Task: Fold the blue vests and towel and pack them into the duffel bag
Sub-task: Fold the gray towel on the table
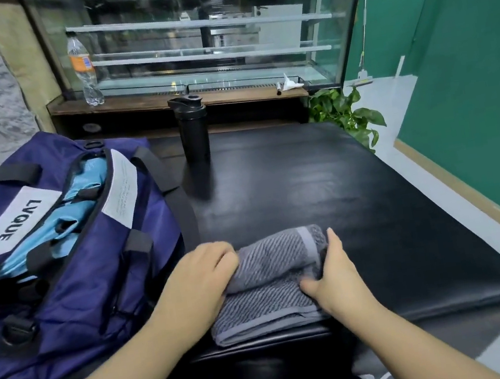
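Note:
A grey ribbed towel (269, 287) lies folded near the front edge of the black table (358, 205). My left hand (199, 274) grips the towel's left end with curled fingers. My right hand (333, 277) holds the right end, fingers wrapped round its edge and thumb on top. The navy duffel bag (68, 265) stands at the left with its zip open. Light blue vests (62, 224) show inside the opening.
A black shaker bottle (192, 129) stands at the table's far middle. Behind it a glass display case (200, 41) carries a plastic water bottle (83, 71). A green plant (344, 113) sits by the far right corner, before a green wall.

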### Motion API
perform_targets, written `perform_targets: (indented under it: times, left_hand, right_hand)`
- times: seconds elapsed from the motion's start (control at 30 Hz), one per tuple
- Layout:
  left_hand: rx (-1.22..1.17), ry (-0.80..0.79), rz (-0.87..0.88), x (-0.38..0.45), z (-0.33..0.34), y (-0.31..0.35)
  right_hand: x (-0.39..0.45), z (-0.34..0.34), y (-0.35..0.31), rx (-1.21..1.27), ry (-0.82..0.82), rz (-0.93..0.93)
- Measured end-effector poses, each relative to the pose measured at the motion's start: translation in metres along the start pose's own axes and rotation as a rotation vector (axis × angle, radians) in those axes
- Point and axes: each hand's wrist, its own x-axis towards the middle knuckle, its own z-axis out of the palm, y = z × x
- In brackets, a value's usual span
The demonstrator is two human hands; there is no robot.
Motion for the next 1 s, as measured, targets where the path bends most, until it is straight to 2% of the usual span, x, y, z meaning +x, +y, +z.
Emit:
perform_targets:
  times: [0.13, 0.3, 0.4, 0.43, 0.5, 0.57, 0.63, 0.7, 0.73, 0.83, 0.93, 1.0]
  left_hand:
    - [-0.294, -0.086, 0.119, -0.030, -0.015, 0.001]
    - [-0.415, -0.233, -0.015, -0.060, -0.018, 0.017]
    - [-0.419, -0.323, -0.108, -0.066, -0.016, 0.024]
    - [-0.439, -0.344, -0.136, -0.066, -0.015, 0.026]
    - [-0.478, -0.361, -0.179, -0.066, -0.015, 0.029]
    - [-0.502, -0.376, -0.223, -0.066, -0.014, 0.032]
    - [-0.526, -0.339, -0.255, -0.066, -0.011, 0.037]
    - [-0.620, -0.265, -0.336, -0.065, -0.009, 0.042]
    - [-0.696, -0.233, -0.400, -0.064, -0.007, 0.042]
    - [-0.931, -0.095, -0.600, -0.058, -0.007, 0.043]
    - [-1.089, 0.081, -0.908, -0.052, -0.002, 0.042]
    - [-1.113, -0.001, -1.073, -0.050, 0.003, 0.042]
  right_hand:
    - [-0.007, 0.000, 0.014, 0.000, 0.073, -0.063]
    - [-0.012, -0.007, 0.019, 0.034, 0.013, -0.143]
    - [-0.017, -0.019, 0.014, 0.207, -0.041, -0.150]
    - [-0.019, -0.024, 0.014, 0.275, 0.028, -0.153]
    - [-0.030, -0.031, 0.013, 0.282, 0.306, -0.173]
    - [-0.048, -0.032, 0.007, 0.139, 0.493, -0.378]
    - [-0.066, -0.022, -0.005, -0.052, 0.403, -0.688]
    - [-0.073, -0.011, -0.013, -0.215, 0.182, -0.860]
    - [-0.074, -0.004, -0.013, -0.273, 0.078, -0.874]
    - [-0.075, 0.008, -0.002, -0.302, -0.126, -0.747]
    - [-0.075, 0.012, 0.007, -0.323, -0.139, -0.682]
    - [-0.075, 0.013, 0.005, -0.313, -0.122, -0.661]
